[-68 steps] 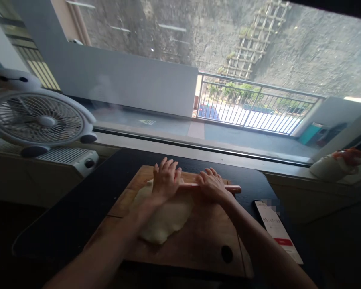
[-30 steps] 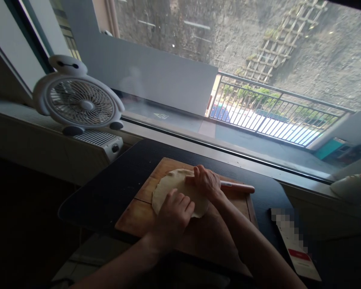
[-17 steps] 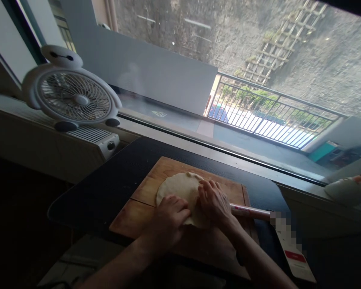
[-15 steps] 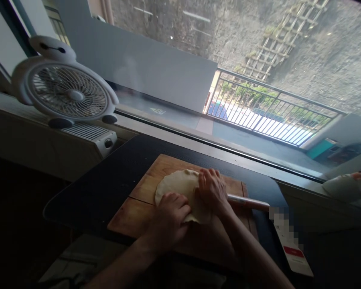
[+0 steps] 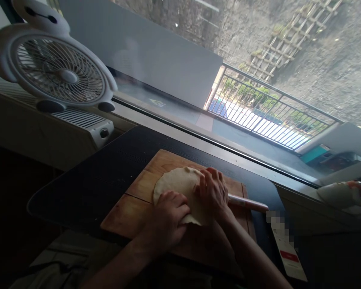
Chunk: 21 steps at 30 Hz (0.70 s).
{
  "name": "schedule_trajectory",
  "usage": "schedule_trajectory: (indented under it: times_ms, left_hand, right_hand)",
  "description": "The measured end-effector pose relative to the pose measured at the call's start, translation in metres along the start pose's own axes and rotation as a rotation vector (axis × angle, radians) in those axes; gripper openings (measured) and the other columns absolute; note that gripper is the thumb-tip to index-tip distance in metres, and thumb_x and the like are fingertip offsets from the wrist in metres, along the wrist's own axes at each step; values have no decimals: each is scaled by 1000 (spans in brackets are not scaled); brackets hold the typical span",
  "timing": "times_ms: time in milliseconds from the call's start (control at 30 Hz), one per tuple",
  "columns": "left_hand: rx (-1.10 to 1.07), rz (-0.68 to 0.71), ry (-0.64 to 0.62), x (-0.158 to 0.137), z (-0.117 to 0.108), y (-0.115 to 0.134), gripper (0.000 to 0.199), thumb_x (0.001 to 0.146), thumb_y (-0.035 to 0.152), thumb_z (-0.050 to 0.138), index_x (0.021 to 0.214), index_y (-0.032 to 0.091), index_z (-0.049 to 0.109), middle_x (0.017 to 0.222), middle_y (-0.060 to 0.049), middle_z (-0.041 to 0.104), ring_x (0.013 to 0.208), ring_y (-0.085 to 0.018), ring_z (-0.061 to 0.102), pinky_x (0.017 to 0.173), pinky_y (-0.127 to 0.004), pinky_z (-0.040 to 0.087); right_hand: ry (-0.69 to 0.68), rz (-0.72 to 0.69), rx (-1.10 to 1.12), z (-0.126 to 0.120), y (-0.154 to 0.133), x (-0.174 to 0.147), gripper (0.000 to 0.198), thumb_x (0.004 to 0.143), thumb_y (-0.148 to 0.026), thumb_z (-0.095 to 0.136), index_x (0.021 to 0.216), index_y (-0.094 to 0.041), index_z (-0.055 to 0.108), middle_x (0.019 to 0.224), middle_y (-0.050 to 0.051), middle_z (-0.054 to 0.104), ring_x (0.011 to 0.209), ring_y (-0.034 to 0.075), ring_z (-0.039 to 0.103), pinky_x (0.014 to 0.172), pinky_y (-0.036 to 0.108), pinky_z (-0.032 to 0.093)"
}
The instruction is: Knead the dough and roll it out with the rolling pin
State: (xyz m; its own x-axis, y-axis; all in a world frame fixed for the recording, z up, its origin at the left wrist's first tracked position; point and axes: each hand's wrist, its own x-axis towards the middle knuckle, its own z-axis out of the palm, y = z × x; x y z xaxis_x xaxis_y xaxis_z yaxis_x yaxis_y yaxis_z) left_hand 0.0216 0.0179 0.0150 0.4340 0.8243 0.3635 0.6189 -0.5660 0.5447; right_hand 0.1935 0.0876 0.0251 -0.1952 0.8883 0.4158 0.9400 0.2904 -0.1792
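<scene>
A thin, pale, roughly round sheet of dough (image 5: 175,181) lies on a wooden board (image 5: 138,182). My left hand (image 5: 170,212) is at its near left edge, fingers curled over the rim and pressed together. On the right side of the sheet, my right hand (image 5: 213,192) grips the dough with bent fingers, and the thumb is mostly hidden. A wooden rolling pin (image 5: 248,202) sticks out past my right hand toward the right; its other end is hidden behind that hand.
The board rests on a dark table (image 5: 90,180) beside a window. A white figure-shaped fan (image 5: 68,76) stands on a white slatted unit (image 5: 99,130) at the left. A phone-like flat object (image 5: 289,257), partly blurred, lies at the table's right edge.
The view has shifted slightly, bringing the fan further up and left. Both hands stay on the dough in nearly the same places, and the rolling pin lies as before.
</scene>
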Motion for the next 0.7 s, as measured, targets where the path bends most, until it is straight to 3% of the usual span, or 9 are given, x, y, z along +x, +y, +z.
schedule_trajectory:
  times_ms: [133,200,300,400,467,533,633,700]
  left_hand:
    - [108,18,28,-5,-6,-7,16,72,15,59,85,22,63,94,-2,60,96,-22,49,100,-46,29]
    - [194,-28,83,-12,-13,-14,20,71,10,55,86,21,62,92,-2,60,96,-22,51,103,-48,26]
    - [282,-107,138,-20,-18,-18,28,68,5,53,89,20,62,94,-4,60,97,-23,51,102,-48,28]
    - [278,-90,101,-16,-11,-9,33,68,10,58,99,21,61,98,-5,60,99,-24,51,103,-49,27]
    - [254,-65,77,-8,-2,0,35,71,15,61,105,23,60,101,-4,59,99,-24,51,104,-52,25]
    - [226,-49,80,-1,7,6,26,76,18,59,101,25,63,98,-4,60,97,-23,51,102,-52,27]
    - [139,-49,137,4,14,3,17,83,20,52,91,26,66,92,-3,60,91,-20,52,97,-47,33]
    - [43,-60,190,4,16,-3,18,86,21,50,92,25,66,90,-3,61,88,-19,53,93,-43,36]
  right_hand:
    - [-102,114,30,6,18,55,43,99,-34,19,92,-19,58,93,8,59,88,20,52,77,33,39]
    - [-176,77,70,1,25,59,44,99,-36,20,87,-19,59,87,6,60,81,18,54,72,30,40]
    - [-253,-100,139,-14,34,26,32,96,-42,36,89,-23,61,90,3,61,86,16,54,74,26,40]
    - [-288,-279,197,-29,45,-12,25,87,-43,55,103,-26,60,106,3,58,100,19,50,84,29,39]
    - [-320,-282,204,-35,52,-22,27,83,-40,60,105,-25,61,108,4,57,100,20,51,83,30,39]
    - [-373,-165,224,-37,57,-18,21,81,-36,60,97,-23,62,101,4,59,91,18,54,77,29,40]
    - [-495,184,379,-36,59,5,12,77,-29,62,84,-19,60,84,2,61,78,16,56,67,26,42]
    - [-592,344,502,-35,57,23,12,73,-24,64,81,-18,57,78,2,63,74,16,58,62,24,43]
